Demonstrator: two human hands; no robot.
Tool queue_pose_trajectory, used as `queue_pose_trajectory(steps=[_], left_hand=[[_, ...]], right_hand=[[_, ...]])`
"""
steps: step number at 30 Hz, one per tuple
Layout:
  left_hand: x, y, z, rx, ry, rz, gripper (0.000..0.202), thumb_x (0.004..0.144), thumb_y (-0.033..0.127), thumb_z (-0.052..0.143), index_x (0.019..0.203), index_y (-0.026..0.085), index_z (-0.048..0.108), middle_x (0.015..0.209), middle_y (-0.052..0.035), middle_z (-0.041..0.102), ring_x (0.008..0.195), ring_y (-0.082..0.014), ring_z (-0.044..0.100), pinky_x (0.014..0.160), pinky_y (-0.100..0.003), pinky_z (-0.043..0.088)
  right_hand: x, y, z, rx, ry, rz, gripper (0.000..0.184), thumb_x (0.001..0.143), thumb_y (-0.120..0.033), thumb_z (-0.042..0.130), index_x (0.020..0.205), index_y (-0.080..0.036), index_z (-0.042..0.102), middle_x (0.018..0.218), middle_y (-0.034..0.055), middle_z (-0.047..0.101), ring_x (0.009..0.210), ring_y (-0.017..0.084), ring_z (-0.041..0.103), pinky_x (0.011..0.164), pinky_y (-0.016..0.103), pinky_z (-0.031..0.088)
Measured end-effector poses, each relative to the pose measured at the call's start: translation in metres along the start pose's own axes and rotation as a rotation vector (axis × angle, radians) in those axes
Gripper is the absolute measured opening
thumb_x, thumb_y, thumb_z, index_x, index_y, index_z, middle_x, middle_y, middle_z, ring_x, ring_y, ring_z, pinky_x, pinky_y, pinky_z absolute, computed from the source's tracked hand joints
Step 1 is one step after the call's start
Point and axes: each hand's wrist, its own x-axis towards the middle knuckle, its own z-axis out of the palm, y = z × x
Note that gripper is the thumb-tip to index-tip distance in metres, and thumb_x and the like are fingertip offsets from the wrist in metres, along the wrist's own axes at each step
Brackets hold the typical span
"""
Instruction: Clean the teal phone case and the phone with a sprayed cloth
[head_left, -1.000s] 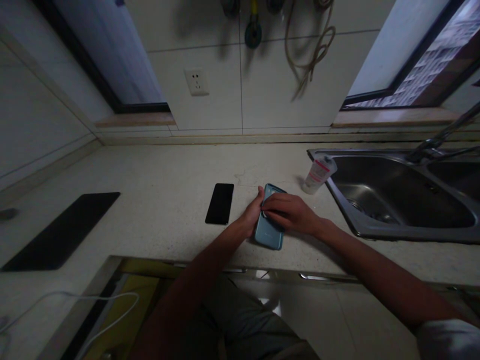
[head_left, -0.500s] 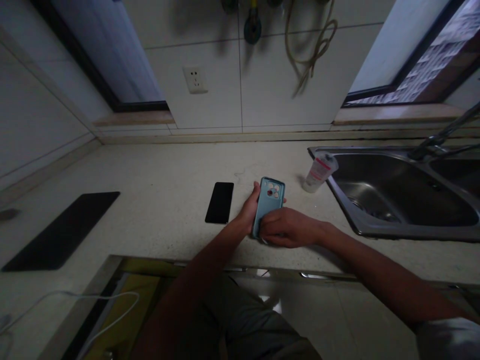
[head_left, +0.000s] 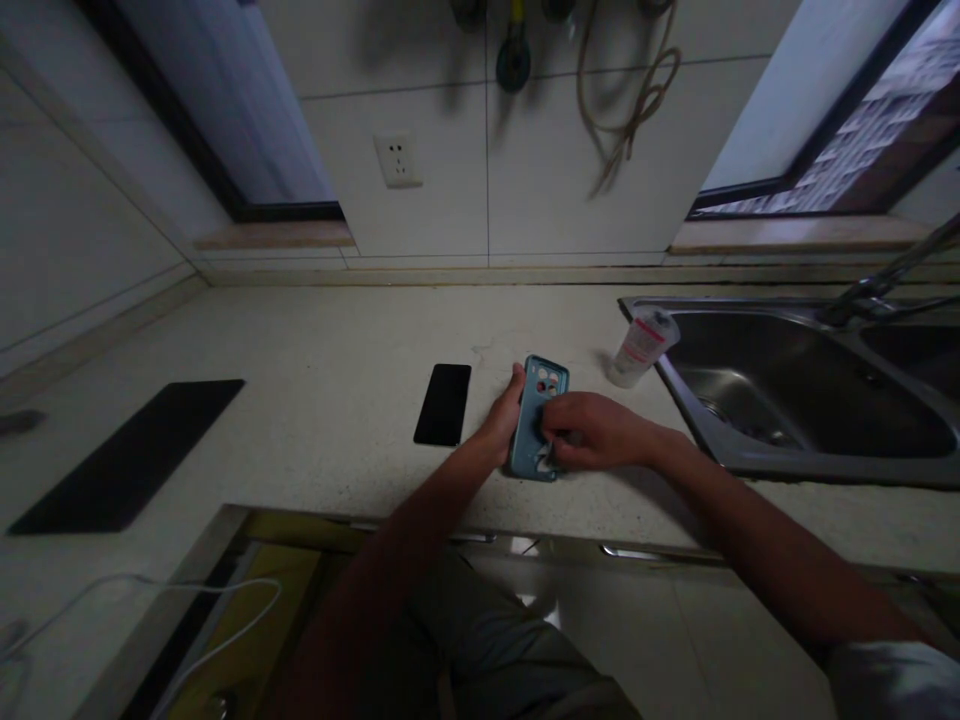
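My left hand [head_left: 501, 422] is closed around the left edge of a teal phone case [head_left: 531, 425], its thumb along the side. The case is tilted, its inner face up and camera cutouts at the top. My right hand [head_left: 589, 430] has curled fingers pressed on the lower middle of the case. A bit of white tissue [head_left: 545, 460] shows under those fingers; most of it is hidden. Left of my hands, a black phone [head_left: 443, 404] lies flat, screen up, on the pale countertop [head_left: 337, 400].
A clear plastic cup [head_left: 643, 345] with red print stands by the steel sink [head_left: 697, 440] on the right. At the far left lies a dark flat mat [head_left: 131, 455]. A white cable [head_left: 187, 592] hangs over the counter edge at lower left. A socket [head_left: 398, 160] is on the wall.
My right hand has moved up and to the right over the case, uncovering its lower end and the white tissue. The left hand keeps its hold.
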Motion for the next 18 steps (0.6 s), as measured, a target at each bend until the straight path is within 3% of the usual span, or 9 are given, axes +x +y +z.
queue_pose_trajectory(steps=[5,13,18], left_hand=[[0.0,0.0,-0.002,0.014,0.09,0.022,0.059,0.089,0.07,0.05,0.096,0.014,0.07,0.079,-0.0085,0.073,0.074,-0.0216,0.071,0.072,-0.031,0.056],[0.005,-0.005,-0.011,0.152,0.21,0.16,0.05,0.088,0.064,0.058,0.085,0.015,0.07,0.075,-0.0062,0.071,0.075,-0.0192,0.069,0.077,-0.029,0.053],[0.013,-0.009,-0.024,0.294,0.124,0.337,0.039,0.084,0.053,0.068,0.085,0.015,0.069,0.079,-0.0035,0.07,0.079,-0.0164,0.065,0.079,-0.027,0.049]], right_hand=[[-0.001,0.014,-0.002,-0.143,0.144,0.055,0.009,0.083,-0.022,0.05,0.079,-0.019,0.057,0.074,0.0037,0.057,0.071,0.018,0.049,0.07,0.031,0.036],[0.003,0.012,0.006,-0.196,0.055,0.179,0.014,0.086,-0.024,0.048,0.079,-0.018,0.059,0.078,0.007,0.061,0.073,0.02,0.051,0.071,0.032,0.036],[0.004,0.012,0.006,-0.225,0.013,0.255,0.013,0.086,-0.024,0.049,0.082,-0.018,0.06,0.08,0.0062,0.063,0.074,0.019,0.052,0.069,0.03,0.035]])
